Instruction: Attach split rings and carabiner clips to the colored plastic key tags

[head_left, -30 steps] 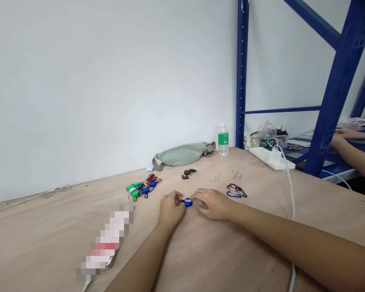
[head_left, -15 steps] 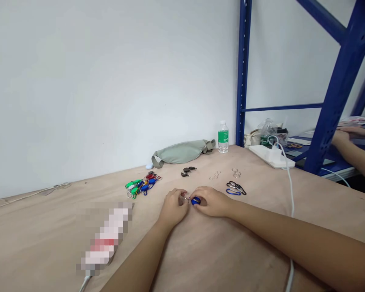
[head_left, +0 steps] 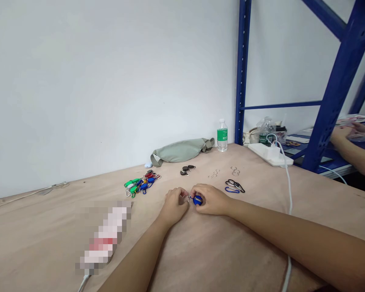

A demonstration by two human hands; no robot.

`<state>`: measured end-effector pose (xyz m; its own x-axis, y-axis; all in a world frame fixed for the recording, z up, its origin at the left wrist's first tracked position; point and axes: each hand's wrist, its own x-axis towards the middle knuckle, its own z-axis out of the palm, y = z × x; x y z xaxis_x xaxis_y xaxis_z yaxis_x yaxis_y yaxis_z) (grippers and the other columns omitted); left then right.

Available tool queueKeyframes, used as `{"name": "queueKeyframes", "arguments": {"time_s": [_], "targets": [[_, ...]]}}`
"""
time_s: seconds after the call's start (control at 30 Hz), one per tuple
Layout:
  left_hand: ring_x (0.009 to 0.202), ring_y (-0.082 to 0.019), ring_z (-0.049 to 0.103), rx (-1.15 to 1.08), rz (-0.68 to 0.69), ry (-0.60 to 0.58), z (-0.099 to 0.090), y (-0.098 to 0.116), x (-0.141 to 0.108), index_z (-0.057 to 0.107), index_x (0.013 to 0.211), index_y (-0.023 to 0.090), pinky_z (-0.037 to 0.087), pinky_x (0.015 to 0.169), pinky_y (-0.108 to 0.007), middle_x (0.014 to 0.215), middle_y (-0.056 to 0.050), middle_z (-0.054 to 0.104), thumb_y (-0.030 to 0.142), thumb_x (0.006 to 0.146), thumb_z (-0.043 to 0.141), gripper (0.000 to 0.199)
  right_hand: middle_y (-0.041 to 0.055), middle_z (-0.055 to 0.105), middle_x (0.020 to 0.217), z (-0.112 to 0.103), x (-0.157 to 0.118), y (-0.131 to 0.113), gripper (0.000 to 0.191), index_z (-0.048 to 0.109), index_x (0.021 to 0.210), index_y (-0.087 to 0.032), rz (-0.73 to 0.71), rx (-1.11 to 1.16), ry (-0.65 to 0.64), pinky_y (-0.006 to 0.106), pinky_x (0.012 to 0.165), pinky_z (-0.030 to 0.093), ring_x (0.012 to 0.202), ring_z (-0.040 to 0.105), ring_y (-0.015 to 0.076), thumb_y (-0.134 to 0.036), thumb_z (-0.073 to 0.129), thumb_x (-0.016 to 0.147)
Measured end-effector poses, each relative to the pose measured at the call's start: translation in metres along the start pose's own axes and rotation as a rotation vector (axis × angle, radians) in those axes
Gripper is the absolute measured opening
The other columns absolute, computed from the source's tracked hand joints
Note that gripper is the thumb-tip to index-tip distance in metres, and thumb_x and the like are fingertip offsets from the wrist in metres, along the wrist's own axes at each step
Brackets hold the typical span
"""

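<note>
My left hand (head_left: 175, 205) pinches a thin silver ring (head_left: 186, 198) near the middle of the table. Just right of it, my right hand (head_left: 211, 199) grips a round blue reel (head_left: 197, 200) between thumb and fingers. A short link joins the ring and the reel between the two hands. Behind my right hand lie black and blue carabiners (head_left: 235, 186). Loose silver rings (head_left: 235, 171) and smaller rings (head_left: 214, 174) rest farther back, beside several black reels (head_left: 186, 169). A pile of coloured reels with clips (head_left: 140, 183) sits to the left of my hands.
A grey-green pouch (head_left: 181, 151) and a water bottle (head_left: 222, 136) stand by the wall. A white power strip (head_left: 270, 155) with a cable is at the right, near a blue rack post (head_left: 331, 89). A pixelated object (head_left: 106, 235) lies front left. Another person's hands show far right.
The blue reel shows more between my right fingers, and the silver ring is more visible at my left fingertips. The view has shifted slightly.
</note>
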<state>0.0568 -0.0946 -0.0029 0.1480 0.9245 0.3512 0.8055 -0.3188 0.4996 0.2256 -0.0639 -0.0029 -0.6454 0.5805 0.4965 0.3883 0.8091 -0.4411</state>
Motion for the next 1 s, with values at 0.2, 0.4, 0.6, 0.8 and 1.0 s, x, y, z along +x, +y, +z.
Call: {"name": "queueKeyframes", "arguments": {"time_s": [0.2, 0.4, 0.6, 0.8, 1.0], "targets": [[0.054, -0.009, 0.045, -0.209, -0.100, 0.008, -0.0021, 0.0001, 0.0017, 0.055, 0.082, 0.016, 0.036, 0.053, -0.021, 0.060, 0.003, 0.052, 0.015, 0.065, 0.052, 0.018, 0.0012, 0.056, 0.080, -0.0011, 0.0010, 0.0034, 0.026, 0.053, 0.081, -0.019, 0.005, -0.004, -0.002, 0.023, 0.065, 0.037, 0.073, 0.049, 0.0141, -0.008, 0.052, 0.057], [0.057, -0.010, 0.050, -0.295, -0.142, 0.062, -0.0042, 0.0000, 0.0037, 0.059, 0.065, 0.015, 0.037, 0.053, -0.021, 0.062, -0.001, 0.059, 0.029, 0.065, 0.058, 0.014, 0.0013, 0.055, 0.080, -0.0023, 0.0012, 0.0042, 0.025, 0.054, 0.078, -0.019, 0.019, -0.054, 0.030, 0.025, 0.068, 0.038, 0.076, 0.048, 0.0150, -0.006, 0.051, 0.057], [0.051, -0.009, 0.050, -0.492, -0.155, 0.055, 0.0012, -0.0031, 0.0037, 0.056, 0.061, 0.014, 0.038, 0.050, -0.020, 0.057, 0.000, 0.059, 0.034, 0.061, 0.062, 0.022, 0.0026, 0.055, 0.080, -0.0012, 0.0018, 0.0079, 0.022, 0.056, 0.075, -0.019, 0.025, -0.062, 0.066, 0.027, 0.071, 0.040, 0.080, 0.049, 0.0161, -0.005, 0.052, 0.058], [0.057, -0.011, 0.056, -0.562, -0.087, -0.012, 0.0026, -0.0032, 0.0014, 0.053, 0.056, 0.014, 0.043, 0.054, -0.022, 0.062, -0.002, 0.062, 0.030, 0.059, 0.065, 0.021, 0.0045, 0.059, 0.083, -0.0025, 0.0024, 0.0051, 0.017, 0.061, 0.078, -0.019, 0.007, -0.010, 0.090, 0.030, 0.076, 0.041, 0.083, 0.053, 0.0176, -0.011, 0.054, 0.064], [0.066, -0.014, 0.059, -0.643, -0.086, -0.019, 0.0048, -0.0058, 0.0016, 0.053, 0.059, 0.014, 0.046, 0.063, -0.025, 0.070, -0.004, 0.064, 0.029, 0.060, 0.066, 0.020, 0.0048, 0.063, 0.092, -0.0051, 0.0020, 0.0053, 0.025, 0.061, 0.092, -0.020, -0.051, 0.080, -0.039, 0.030, 0.078, 0.042, 0.086, 0.056, 0.0173, -0.016, 0.055, 0.068]]}}
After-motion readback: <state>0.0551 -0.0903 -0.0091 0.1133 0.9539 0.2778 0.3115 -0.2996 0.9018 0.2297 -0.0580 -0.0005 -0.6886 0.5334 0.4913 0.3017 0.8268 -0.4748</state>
